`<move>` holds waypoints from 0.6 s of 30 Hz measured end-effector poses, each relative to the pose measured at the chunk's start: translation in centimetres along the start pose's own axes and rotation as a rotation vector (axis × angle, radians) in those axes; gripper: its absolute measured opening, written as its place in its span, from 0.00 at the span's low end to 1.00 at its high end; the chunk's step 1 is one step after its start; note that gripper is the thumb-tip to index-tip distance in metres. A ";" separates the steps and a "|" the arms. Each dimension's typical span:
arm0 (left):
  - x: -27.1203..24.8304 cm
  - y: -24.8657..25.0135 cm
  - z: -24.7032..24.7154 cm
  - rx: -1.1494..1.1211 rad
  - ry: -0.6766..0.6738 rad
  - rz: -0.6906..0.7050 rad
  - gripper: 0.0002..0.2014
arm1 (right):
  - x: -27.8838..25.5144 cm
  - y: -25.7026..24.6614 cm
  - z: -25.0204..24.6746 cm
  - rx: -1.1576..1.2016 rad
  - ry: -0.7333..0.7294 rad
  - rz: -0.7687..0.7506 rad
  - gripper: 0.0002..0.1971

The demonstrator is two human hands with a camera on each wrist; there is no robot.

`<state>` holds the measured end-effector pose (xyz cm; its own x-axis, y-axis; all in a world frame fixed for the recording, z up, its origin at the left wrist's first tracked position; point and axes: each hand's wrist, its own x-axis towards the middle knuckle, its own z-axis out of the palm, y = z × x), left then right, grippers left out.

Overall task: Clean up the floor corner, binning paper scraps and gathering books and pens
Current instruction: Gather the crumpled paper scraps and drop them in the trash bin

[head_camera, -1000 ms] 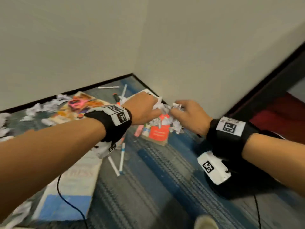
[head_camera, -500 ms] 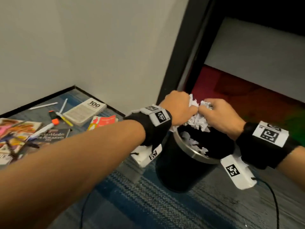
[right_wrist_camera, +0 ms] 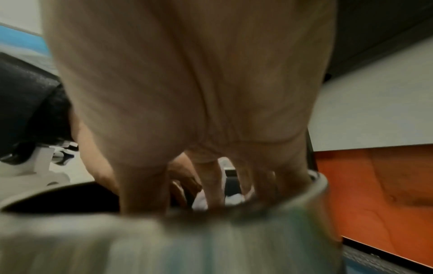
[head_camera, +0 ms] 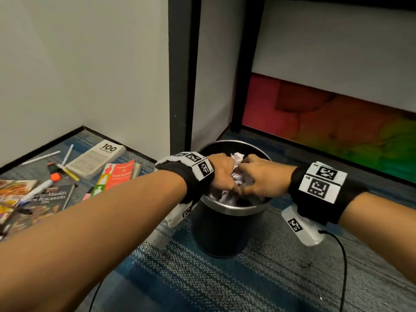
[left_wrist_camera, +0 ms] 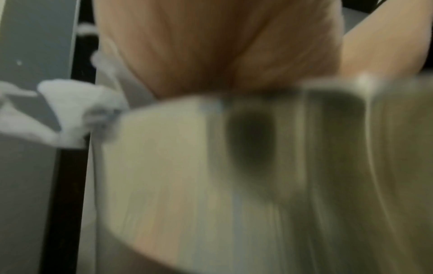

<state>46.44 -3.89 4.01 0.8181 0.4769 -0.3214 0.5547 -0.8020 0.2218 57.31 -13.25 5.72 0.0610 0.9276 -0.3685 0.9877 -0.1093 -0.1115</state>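
1. Both hands meet over the bin's mouth: the left hand and the right hand have their fingers curled round a wad of crumpled paper scraps, held at rim level.
2. White walls meet in a corner above a blue-grey striped carpet; a dark door frame rises behind the bin, and a red-to-green panel runs along the floor to the right.
3. Standing on the carpet is the black bin, with a metal rim and white scraps inside.
4. Left of it on the carpet lie books: a white one marked "100", a red one, a dark restaurant guide, and a colourful magazine at the frame's edge.
5. Pens and an orange-capped marker lie scattered beside and over the books.
6. Only the right wrist view shows fingers reaching below the rim, blurred; the left wrist view shows scraps jutting past the hand's side.
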 end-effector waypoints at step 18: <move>-13.7 -15.5 -5.5 -0.137 0.306 -0.105 0.08 | 5.8 -17.6 -6.4 -0.078 0.400 -0.214 0.08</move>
<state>27.42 4.00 10.06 0.7514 0.6568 -0.0628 0.6367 -0.6968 0.3302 41.18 -3.70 11.47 -0.1097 0.9931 0.0419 0.9911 0.1125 -0.0709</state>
